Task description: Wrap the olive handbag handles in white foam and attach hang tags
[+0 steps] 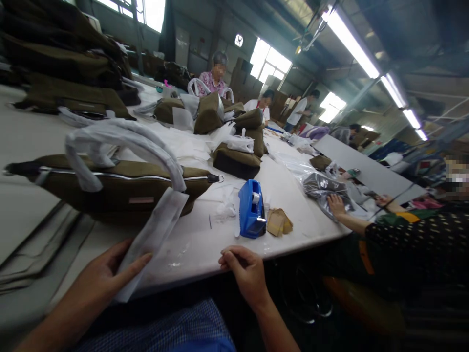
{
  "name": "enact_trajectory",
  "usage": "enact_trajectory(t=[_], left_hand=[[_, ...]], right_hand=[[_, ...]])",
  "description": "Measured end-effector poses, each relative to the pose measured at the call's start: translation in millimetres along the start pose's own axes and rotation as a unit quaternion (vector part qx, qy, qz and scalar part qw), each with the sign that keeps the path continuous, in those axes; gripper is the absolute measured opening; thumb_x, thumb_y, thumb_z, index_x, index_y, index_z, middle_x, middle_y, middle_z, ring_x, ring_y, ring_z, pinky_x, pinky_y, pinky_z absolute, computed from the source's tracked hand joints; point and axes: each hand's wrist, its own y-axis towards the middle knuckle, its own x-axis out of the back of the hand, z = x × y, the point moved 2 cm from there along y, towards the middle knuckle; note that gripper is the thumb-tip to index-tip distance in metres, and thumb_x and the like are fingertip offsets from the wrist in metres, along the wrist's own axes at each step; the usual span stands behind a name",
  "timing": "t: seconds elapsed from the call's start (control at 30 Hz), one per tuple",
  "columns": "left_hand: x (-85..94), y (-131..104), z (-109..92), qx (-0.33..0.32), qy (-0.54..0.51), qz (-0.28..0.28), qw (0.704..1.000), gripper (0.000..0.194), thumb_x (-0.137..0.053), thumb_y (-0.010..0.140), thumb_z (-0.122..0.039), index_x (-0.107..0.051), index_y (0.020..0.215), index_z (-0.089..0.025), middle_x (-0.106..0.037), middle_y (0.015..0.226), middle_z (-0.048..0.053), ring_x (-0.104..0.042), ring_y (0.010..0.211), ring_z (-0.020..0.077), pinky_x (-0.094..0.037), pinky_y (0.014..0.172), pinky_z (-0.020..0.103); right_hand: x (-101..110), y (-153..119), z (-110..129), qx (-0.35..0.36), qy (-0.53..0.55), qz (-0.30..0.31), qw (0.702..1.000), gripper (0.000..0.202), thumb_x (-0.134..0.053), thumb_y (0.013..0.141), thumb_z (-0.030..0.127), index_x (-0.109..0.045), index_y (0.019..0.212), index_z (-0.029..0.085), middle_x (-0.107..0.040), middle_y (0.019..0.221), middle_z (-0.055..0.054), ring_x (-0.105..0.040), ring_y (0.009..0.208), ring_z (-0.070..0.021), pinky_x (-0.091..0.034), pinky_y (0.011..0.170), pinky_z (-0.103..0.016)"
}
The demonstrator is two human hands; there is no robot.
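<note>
Left hand [100,276] grasps flat, translucent white strip [161,220]; right hand [249,279]: fingertips pinched, contents indiscernible. Uneven pulling could crease the strip.

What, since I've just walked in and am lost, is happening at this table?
The left hand holds a whitish strip that reaches up to the wrapped handle of an olive bag. The right hand is pinched near the blue tape dispenser. To the right, another person's hand rests on a dark, plastic-covered item.
</note>
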Motion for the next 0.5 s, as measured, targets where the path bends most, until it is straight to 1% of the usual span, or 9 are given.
enact_trajectory(t=[0.07,0.13,0.2,0.27,0.3,0.37,0.43,0.5], left_hand=[[-1.9,-2,0,-0.004,-0.018,0.002,1.000,0.068,-0.070,0.077,-0.071,-0.071,0.119,-0.017,-0.081,0.112,0.008,-0.077,0.102,0.0328,-0.064,0.087,0.038],[-4.1,-3,1,-0.020,-0.017,0.012,1.000,0.064,-0.071,0.078,-0.068,-0.072,0.116,-0.017,-0.081,0.109,0.008,-0.077,0.100,0.0324,-0.062,0.090,0.039],[-4.9,-4,1,-0.047,-0.003,0.013,0.999,0.062,-0.070,0.078,-0.068,-0.071,0.114,-0.017,-0.081,0.107,0.010,-0.076,0.100,0.0326,-0.062,0.090,0.041],[-4.0,-6,2,-0.069,0.003,0.005,0.998,0.063,-0.070,0.077,-0.067,-0.071,0.115,-0.018,-0.080,0.110,0.012,-0.076,0.101,0.0330,-0.061,0.090,0.041],[-3.1,-7,2,-0.077,0.006,-0.002,0.997,0.062,-0.070,0.077,-0.066,-0.071,0.116,-0.018,-0.080,0.112,0.012,-0.076,0.103,0.0329,-0.061,0.091,0.041],[-1.0,-9,1,-0.090,0.012,-0.009,0.996,0.060,-0.071,0.077,-0.064,-0.072,0.117,-0.019,-0.080,0.114,0.011,-0.076,0.102,0.0324,-0.061,0.092,0.039],[1.4,-12,0,-0.093,0.020,-0.012,0.995,0.058,-0.071,0.077,-0.062,-0.073,0.116,-0.019,-0.080,0.111,0.010,-0.076,0.099,0.0320,-0.061,0.090,0.038],[3.8,-14,-2,-0.090,0.021,-0.014,0.996,0.058,-0.072,0.076,-0.061,-0.073,0.116,-0.019,-0.081,0.109,0.010,-0.076,0.098,0.0321,-0.062,0.089,0.038]], right_hand=[[-30,2,14,0.015,0.008,0.087,0.996,0.027,-0.075,0.091,0.043,-0.080,0.087,0.017,-0.077,0.076,-0.007,-0.072,0.065,-0.0179,-0.059,0.067,-0.028],[-62,7,23,0.018,0.028,0.146,0.989,0.027,-0.074,0.091,0.042,-0.079,0.084,0.016,-0.077,0.073,-0.006,-0.071,0.063,-0.0169,-0.058,0.066,-0.027],[-92,14,25,0.009,0.047,0.178,0.983,0.028,-0.075,0.089,0.043,-0.079,0.081,0.016,-0.075,0.069,-0.005,-0.068,0.059,-0.0158,-0.055,0.062,-0.026],[-116,21,24,0.001,0.040,0.185,0.982,0.030,-0.075,0.088,0.044,-0.078,0.077,0.016,-0.073,0.064,-0.004,-0.066,0.055,-0.0149,-0.053,0.059,-0.025],[-125,24,23,-0.001,0.025,0.181,0.983,0.031,-0.074,0.088,0.044,-0.077,0.074,0.016,-0.072,0.062,-0.004,-0.064,0.053,-0.0146,-0.051,0.057,-0.025],[-135,30,22,0.004,-0.024,0.168,0.986,0.032,-0.073,0.087,0.044,-0.075,0.069,0.017,-0.070,0.059,-0.003,-0.062,0.052,-0.0146,-0.048,0.055,-0.025],[-139,34,25,0.020,-0.081,0.163,0.983,0.032,-0.072,0.087,0.043,-0.075,0.067,0.018,-0.069,0.058,-0.003,-0.063,0.053,-0.0153,-0.047,0.055,-0.025],[-138,37,28,0.040,-0.139,0.166,0.975,0.030,-0.071,0.088,0.042,-0.076,0.069,0.019,-0.071,0.061,-0.003,-0.064,0.057,-0.0163,-0.046,0.057,-0.026]])
